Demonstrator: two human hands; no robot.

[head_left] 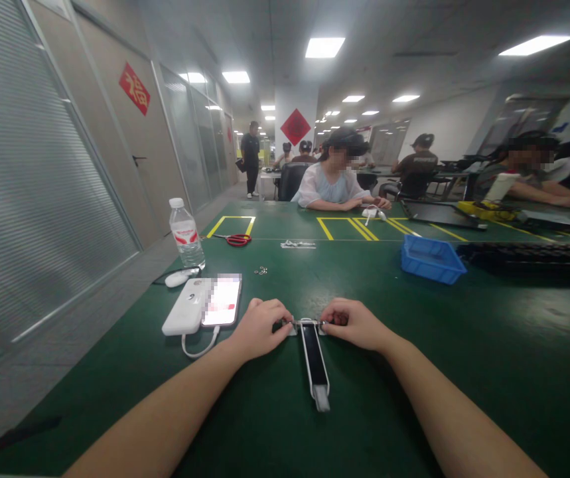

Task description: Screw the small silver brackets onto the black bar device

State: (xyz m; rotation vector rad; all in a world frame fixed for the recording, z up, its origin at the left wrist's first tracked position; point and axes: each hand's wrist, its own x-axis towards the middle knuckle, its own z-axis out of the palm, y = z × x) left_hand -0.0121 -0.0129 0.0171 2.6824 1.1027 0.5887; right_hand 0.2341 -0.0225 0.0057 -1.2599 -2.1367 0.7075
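The white-rimmed black bar point(316, 358) lay on the green tabletop point(464, 372), between the two forearms, its translucent tip point(321, 399) toward the near side. At its far end, the hands pinched a thin crosspiece point(308, 322): the left hand point(262, 328) had fingertips closed at its left end, the right hand point(357, 324) at its right; the finer parts there were too small to tell. Bare surface stretched near the bar and broadly to the right, while the left edge slanted past a white power bank point(185, 309). That and a lit phone point(223, 302) narrowed the room left of the left hand, a white cable point(196, 356) looping on their near side. Farther off lay small rings point(262, 270), then red-handled scissors point(239, 240). A bottle point(185, 236) stood upright by the left edge; a blue bin point(431, 259) sat to the far right. Beyond, a person point(334, 179) sat at the far edge.
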